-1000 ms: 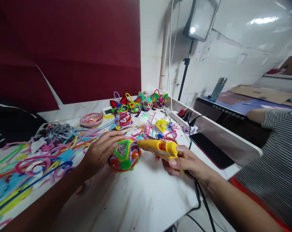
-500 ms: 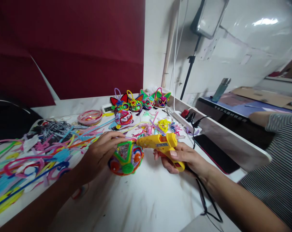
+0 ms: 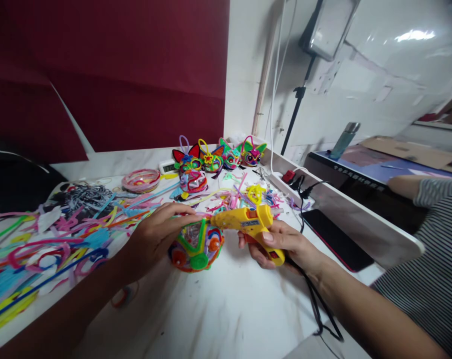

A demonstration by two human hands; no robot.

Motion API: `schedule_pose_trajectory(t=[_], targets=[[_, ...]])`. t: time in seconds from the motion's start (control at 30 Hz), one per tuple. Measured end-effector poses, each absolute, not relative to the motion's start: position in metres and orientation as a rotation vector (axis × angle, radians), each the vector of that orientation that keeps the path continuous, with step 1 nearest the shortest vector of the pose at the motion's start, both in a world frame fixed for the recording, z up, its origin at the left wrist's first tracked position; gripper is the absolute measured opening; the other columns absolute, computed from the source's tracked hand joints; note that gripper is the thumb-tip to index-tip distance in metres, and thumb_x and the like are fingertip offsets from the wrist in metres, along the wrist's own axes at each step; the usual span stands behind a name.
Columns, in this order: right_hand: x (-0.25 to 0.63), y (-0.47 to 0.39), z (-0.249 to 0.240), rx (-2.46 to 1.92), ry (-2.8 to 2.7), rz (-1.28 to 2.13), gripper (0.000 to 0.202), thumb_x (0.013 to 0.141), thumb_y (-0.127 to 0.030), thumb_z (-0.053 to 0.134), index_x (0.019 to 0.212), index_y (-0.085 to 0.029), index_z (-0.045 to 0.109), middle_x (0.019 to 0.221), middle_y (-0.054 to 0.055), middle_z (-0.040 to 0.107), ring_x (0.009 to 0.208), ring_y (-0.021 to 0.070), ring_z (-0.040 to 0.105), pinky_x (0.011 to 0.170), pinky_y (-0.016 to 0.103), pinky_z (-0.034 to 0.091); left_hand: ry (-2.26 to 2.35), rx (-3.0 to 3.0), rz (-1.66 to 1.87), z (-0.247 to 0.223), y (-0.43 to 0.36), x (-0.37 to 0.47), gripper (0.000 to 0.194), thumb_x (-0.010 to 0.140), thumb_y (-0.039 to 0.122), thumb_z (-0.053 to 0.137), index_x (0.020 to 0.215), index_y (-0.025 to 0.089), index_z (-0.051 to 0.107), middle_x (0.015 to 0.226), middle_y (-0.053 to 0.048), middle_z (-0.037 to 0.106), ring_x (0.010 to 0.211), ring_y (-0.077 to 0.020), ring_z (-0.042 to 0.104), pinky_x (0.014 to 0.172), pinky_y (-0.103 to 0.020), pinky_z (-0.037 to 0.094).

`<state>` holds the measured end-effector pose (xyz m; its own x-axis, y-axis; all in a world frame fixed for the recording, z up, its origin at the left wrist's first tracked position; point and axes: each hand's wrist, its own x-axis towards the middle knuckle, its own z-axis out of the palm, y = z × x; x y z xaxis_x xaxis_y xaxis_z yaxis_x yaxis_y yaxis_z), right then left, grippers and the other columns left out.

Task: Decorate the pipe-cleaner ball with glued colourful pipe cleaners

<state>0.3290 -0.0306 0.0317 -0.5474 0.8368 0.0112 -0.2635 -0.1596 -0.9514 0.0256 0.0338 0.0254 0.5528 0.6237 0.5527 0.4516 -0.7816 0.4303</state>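
Observation:
My right hand (image 3: 295, 245) is wrapped round the handle of a yellow hot glue gun (image 3: 238, 218), its nozzle pointing left. The nozzle tip meets the top edge of a pipe-cleaner animal head (image 3: 199, 261) with orange eyes, a green nose and a green-edged clear panel. Against the left side and top of that head, my left hand (image 3: 154, 233) has its fingers closed; some of the fingertips are hidden behind it. A black cord (image 3: 311, 289) hangs from the gun's handle.
Several finished pipe-cleaner heads (image 3: 231, 155) stand along the back wall. Loose pipe cleaners (image 3: 54, 249) cover the left of the table. At right lie a dark phone (image 3: 336, 239) and a power strip (image 3: 291, 188). A person in a striped top (image 3: 431, 259) sits beyond the partition.
The view has shifted slightly, so everything sits a little further right. Both hands keep their grips, and the nozzle stays at the head's top edge.

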Motion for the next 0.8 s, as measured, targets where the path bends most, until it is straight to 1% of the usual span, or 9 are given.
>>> schedule_pose_trajectory(t=[0.23,0.4,0.5,0.57,0.7,0.8], targets=[[0.328,-0.028,0.03,-0.697,-1.306,1.799,0.046,0.082,-0.054,0.075,0.093,-0.01,0.068,0.059,0.0,0.059,0.044,0.0075,0.044,0.047,0.024,0.025,0.817,2.661,1.057,0.022,0.04,0.02,0.04,0.106,0.043,0.038,0.125,0.038,0.072,0.123,-0.006,0.071,0.112,-0.0243,0.067,0.099,-0.035,0.052],[0.327,-0.028,0.029,-0.731,-1.238,1.793,0.045,0.076,-0.052,0.082,0.09,-0.011,0.068,0.07,0.003,0.064,0.046,0.0073,0.047,0.045,0.023,0.027,0.717,2.787,1.082,0.019,0.044,0.018,0.039,0.107,0.027,0.038,0.133,0.037,0.066,0.128,-0.004,0.067,0.117,-0.0212,0.063,0.102,-0.033,0.049],[0.327,-0.029,0.029,-0.748,-1.213,1.798,0.046,0.073,-0.051,0.085,0.089,-0.011,0.068,0.074,0.004,0.066,0.047,0.0067,0.048,0.043,0.022,0.028,0.675,2.885,1.064,0.022,0.045,0.017,0.041,0.106,0.021,0.04,0.137,0.037,0.061,0.128,-0.004,0.066,0.119,-0.0223,0.061,0.103,-0.036,0.046],[0.326,-0.028,0.029,-0.748,-1.2,1.801,0.047,0.072,-0.051,0.086,0.089,-0.01,0.069,0.075,0.004,0.066,0.047,0.0065,0.049,0.043,0.021,0.029,0.665,2.957,1.037,0.024,0.045,0.016,0.041,0.105,0.019,0.041,0.137,0.035,0.06,0.128,-0.005,0.065,0.119,-0.0237,0.06,0.103,-0.038,0.045],[0.326,-0.028,0.029,-0.739,-1.178,1.805,0.045,0.072,-0.049,0.087,0.088,-0.01,0.07,0.076,0.004,0.067,0.047,0.0065,0.051,0.043,0.02,0.032,0.695,3.093,0.993,0.028,0.044,0.014,0.037,0.105,0.019,0.04,0.133,0.03,0.062,0.13,-0.007,0.064,0.121,-0.0268,0.057,0.105,-0.043,0.042],[0.326,-0.028,0.029,-0.741,-1.172,1.794,0.044,0.074,-0.049,0.085,0.088,-0.01,0.072,0.072,0.004,0.066,0.046,0.0068,0.05,0.043,0.021,0.034,0.706,3.164,0.963,0.03,0.043,0.014,0.036,0.104,0.018,0.042,0.131,0.028,0.063,0.128,-0.008,0.065,0.12,-0.0283,0.057,0.103,-0.044,0.041]])
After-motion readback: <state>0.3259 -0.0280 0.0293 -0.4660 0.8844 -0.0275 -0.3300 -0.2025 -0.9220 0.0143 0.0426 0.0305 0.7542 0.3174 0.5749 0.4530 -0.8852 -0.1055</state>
